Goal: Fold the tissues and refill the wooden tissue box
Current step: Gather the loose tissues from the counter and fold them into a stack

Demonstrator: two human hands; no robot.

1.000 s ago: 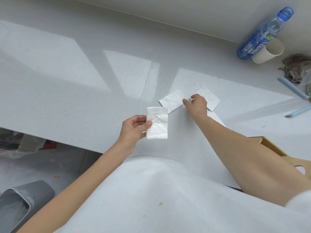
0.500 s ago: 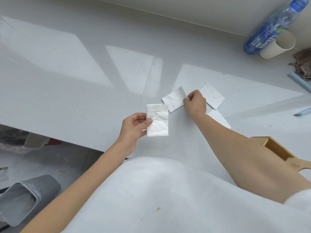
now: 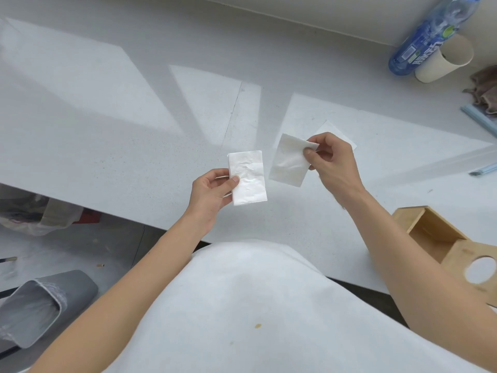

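Here, tissue in both your hands, box open at your right

Your left hand holds a folded tissue stack upright above the near part of the white table. The thumb presses on its front face near the left edge, and the other fingers are curled behind it. Just to its right, and not touching it, your right hand pinches a single folded tissue by its upper right corner between thumb and forefinger. That sheet hangs tilted, clear of the tabletop, and the remaining fingers of the hand are curled in behind it. One more folded tissue lies flat on the table beyond your right hand, which hides part of it.

The wooden tissue box sits on the table near the right edge of the view, just beside your right forearm, with its cavity open upward. A wooden panel with a round hole covers only its near end.

In the far right corner, a blue plastic water bottle touches a beige paper cup. A brown cloth and some light blue sticks lie near them at the right edge; what the sticks are, you cannot tell from here.

Below the table on your left, a grey waste bin with a clear liner stands on the floor, and a crumpled plastic bag lies further back under the table edge
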